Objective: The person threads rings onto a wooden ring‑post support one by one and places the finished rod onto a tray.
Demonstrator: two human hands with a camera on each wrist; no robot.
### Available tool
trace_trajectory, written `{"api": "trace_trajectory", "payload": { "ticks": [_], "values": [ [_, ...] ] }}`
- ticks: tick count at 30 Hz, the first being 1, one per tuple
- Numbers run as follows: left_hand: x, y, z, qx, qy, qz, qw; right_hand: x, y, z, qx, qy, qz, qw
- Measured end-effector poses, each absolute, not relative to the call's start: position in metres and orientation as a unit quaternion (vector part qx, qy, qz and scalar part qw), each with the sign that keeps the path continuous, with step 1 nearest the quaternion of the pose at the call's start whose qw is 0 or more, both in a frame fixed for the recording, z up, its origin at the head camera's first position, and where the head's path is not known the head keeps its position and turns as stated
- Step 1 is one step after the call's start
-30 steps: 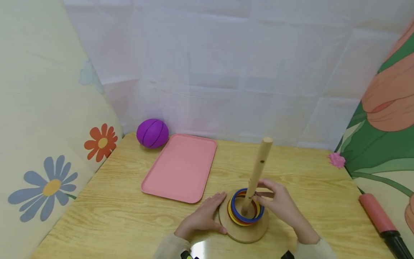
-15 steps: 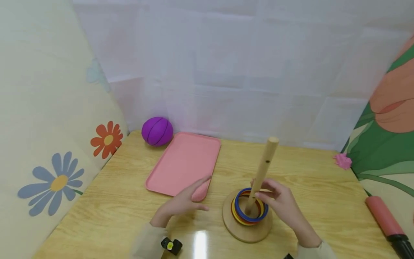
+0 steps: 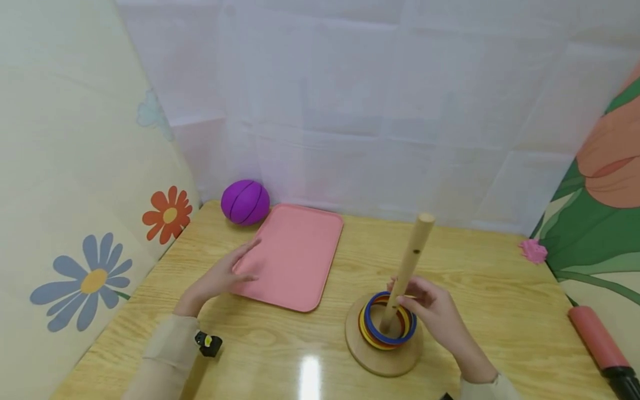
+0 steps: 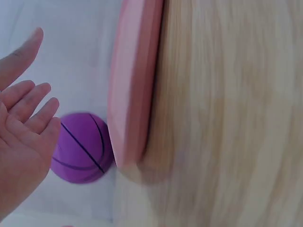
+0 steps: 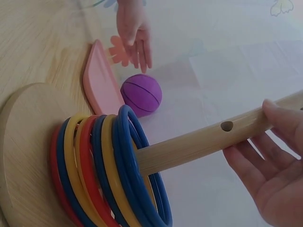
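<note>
A wooden post (image 3: 411,255) rises from a round wooden base (image 3: 372,361) on the table. Blue, yellow and red rings (image 5: 90,165) are stacked around its lower part. My right hand (image 3: 437,311) grips the post above the rings, thumb on one side and fingers on the other. With fingers extended and nothing held, my left hand (image 3: 217,280) hovers by the near left edge of the pink tray (image 3: 295,255). A purple ball (image 3: 245,202), marked with black lines, lies behind the tray's far left corner; the left wrist view shows it beyond my fingers.
A pink flower-like piece (image 3: 533,251) lies at the far right edge of the table (image 3: 260,355). Along the right side is a red and black cylinder (image 3: 592,339). A white cloth (image 3: 350,111) hangs behind, and patterned cloths flank both sides.
My left hand has left the wooden base and moved left and away from me, past the tray's near edge to its left side. My right hand stays at the post.
</note>
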State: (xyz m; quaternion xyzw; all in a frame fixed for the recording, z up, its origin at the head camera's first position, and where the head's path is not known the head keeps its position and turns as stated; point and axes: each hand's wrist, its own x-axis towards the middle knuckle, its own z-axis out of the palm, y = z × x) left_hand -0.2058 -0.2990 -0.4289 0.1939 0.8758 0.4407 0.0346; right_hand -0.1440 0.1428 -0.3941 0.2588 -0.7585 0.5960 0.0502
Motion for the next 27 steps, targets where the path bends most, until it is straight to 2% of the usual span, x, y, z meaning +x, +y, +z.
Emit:
{"api": "trace_trajectory", "payload": {
  "ticks": [11,19,27],
  "values": [
    [-0.23,-0.337,-0.43,0.153,0.913,0.375,0.046,-0.146,0.145,-0.396,0.262,-0.754,0.601,0.036],
    [-0.234,-0.342,-0.438,0.132,0.918,0.365,0.082,-0.145,0.144,-0.396,0.262,-0.747,0.61,0.027],
    [-0.239,-0.345,-0.452,0.146,0.917,0.359,0.09,-0.145,0.145,-0.397,0.261,-0.755,0.601,0.024]
  ]
}}
